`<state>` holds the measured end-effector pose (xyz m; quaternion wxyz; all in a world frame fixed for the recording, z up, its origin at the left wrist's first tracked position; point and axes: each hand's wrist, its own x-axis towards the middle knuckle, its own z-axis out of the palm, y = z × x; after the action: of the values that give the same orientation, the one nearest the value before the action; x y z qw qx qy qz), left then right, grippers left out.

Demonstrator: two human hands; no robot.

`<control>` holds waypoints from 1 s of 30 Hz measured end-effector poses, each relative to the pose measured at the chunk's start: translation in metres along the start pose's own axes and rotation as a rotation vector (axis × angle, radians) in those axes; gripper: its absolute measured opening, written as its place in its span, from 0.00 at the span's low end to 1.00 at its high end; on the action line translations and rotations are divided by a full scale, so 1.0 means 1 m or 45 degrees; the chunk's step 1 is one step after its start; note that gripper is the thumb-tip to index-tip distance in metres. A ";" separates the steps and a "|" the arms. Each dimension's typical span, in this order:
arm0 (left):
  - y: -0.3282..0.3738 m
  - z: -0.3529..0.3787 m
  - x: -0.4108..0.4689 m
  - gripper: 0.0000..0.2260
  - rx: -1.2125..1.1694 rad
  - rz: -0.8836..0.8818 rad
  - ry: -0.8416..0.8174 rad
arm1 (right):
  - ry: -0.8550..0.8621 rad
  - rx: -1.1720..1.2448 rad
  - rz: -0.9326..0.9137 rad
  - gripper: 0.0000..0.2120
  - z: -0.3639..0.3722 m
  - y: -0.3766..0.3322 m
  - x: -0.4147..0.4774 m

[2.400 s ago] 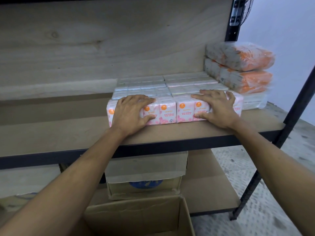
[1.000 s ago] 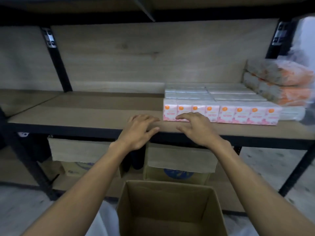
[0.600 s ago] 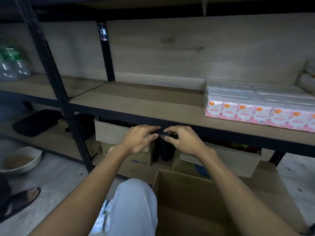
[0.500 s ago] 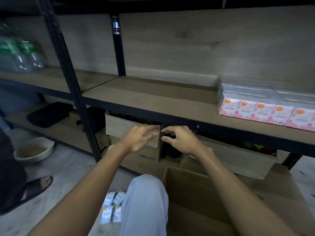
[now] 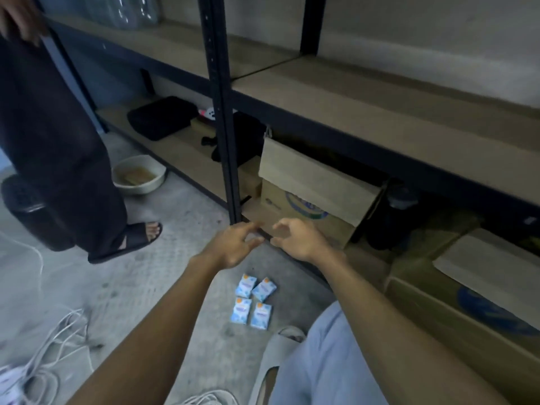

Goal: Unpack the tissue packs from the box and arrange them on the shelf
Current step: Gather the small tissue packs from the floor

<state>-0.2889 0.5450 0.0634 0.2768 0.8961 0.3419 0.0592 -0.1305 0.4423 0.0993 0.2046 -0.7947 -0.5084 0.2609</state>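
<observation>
Several small blue tissue packs (image 5: 253, 299) lie on the concrete floor, close to my knee (image 5: 330, 361). My left hand (image 5: 233, 244) and my right hand (image 5: 298, 236) hover side by side above them, empty, fingers loosely spread and curled. They are apart from the packs. The wooden shelf (image 5: 380, 109) runs across the upper right, bare in the part I see. A cardboard box (image 5: 467, 314) with a blue logo sits at the right edge.
A black shelf post (image 5: 223, 112) stands just beyond my hands. Another person's dark trouser leg and sandalled foot (image 5: 128, 238) are at the left. A bowl (image 5: 138, 175), white cables (image 5: 49, 346) and another carton (image 5: 309, 197) under the shelf are nearby.
My view has swung left and down, from the pink tissue packs on the shelf to the floor. Both hands came off the shelf and dropped low, over the blue packs.
</observation>
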 end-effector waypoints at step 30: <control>-0.182 0.269 -0.017 0.24 -0.200 -0.558 -0.025 | 0.132 0.238 0.947 0.28 0.327 0.126 0.051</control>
<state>-0.3278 0.5227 -0.2588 0.3551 0.7767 0.5200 0.0153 -0.2279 0.4585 -0.2410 0.1931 -0.9148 -0.1486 0.3222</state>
